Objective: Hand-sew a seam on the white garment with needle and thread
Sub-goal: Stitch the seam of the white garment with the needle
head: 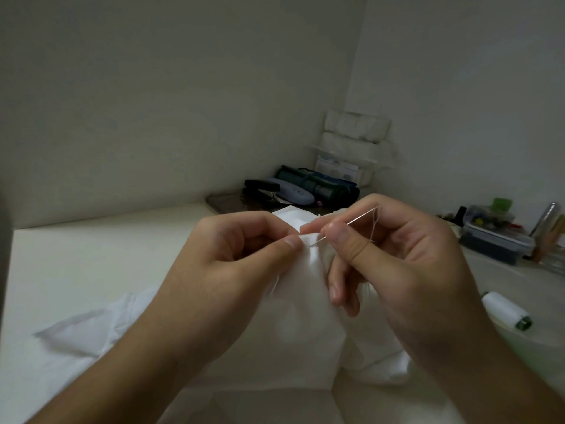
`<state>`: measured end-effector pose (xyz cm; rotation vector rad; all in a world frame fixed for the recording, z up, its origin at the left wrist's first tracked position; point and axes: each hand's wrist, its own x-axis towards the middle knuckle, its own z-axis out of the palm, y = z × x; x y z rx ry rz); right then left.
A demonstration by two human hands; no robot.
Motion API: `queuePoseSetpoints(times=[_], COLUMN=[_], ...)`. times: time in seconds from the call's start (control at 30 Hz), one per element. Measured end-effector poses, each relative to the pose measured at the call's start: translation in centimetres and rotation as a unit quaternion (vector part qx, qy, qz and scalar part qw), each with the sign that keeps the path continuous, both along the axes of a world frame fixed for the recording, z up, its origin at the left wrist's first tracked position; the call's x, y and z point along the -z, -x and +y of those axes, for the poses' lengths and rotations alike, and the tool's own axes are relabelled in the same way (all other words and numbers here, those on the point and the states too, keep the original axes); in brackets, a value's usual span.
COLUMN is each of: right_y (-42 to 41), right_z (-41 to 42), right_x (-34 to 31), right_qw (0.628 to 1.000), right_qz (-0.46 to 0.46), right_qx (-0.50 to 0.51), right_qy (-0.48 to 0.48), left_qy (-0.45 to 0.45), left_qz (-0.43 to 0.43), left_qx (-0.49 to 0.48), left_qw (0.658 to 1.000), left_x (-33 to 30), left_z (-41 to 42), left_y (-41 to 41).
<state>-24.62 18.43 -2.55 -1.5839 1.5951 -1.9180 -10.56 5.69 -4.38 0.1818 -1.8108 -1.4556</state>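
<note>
Left hand [232, 258] fingers pinch the white garment [299, 316] fold; right hand [394, 255] fingers pinch the needle [345, 225], tip entering cloth between both thumbs. Keep the fold taut, push shallowly.

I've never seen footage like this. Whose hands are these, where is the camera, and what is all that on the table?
No machine here: a person wears a camera on the head, looking down at both hands. The left hand pinches a fold of the white garment, which lies partly on the pale table. The right hand pinches a needle with thread through its eye, its tip at the cloth. A white thread spool lies to the right. Further back are a glasses case, a stapler and a clear plastic box.
</note>
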Motion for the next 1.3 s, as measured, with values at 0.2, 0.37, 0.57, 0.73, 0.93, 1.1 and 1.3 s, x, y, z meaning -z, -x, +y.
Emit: queuePoseSetpoints(times=[0.2,0.37,0.57,0.73,0.93,1.1,1.3], right_y=[-0.06,-0.13,-0.18,-0.23,-0.28,-0.31,-0.37], right_z=[-0.06,0.04,0.13,0.10,0.10,-0.02,-0.01], right_x=[0.06,0.17,0.19,0.12,0.15,0.29,0.36], right_qw=[0.999,0.998,0.999,0.999,0.999,0.998,0.997], right_qz=[0.039,0.053,0.041,0.040,0.041,0.044,0.065], right_qx=[0.024,0.031,0.025,0.025,0.026,0.031,0.043], right_qy=[0.004,-0.015,-0.016,-0.016,-0.015,-0.010,-0.008], left_qy=[0.003,0.013,0.020,0.019,0.022,0.017,0.021], left_qz=[0.003,0.003,0.006,0.008,-0.003,-0.009,-0.011], left_qx=[-0.005,-0.003,-0.015,-0.021,-0.040,-0.038,-0.039], left_qw=[1.000,1.000,1.000,1.000,0.999,0.999,0.999], left_x=[0.07,0.14,0.04,-0.05,-0.11,-0.31,-0.37], left_z=[-0.03,-0.04,0.04,0.10,0.23,0.41,0.46], left_y=[0.01,0.04,-0.02,0.04,-0.01,-0.08,-0.22])
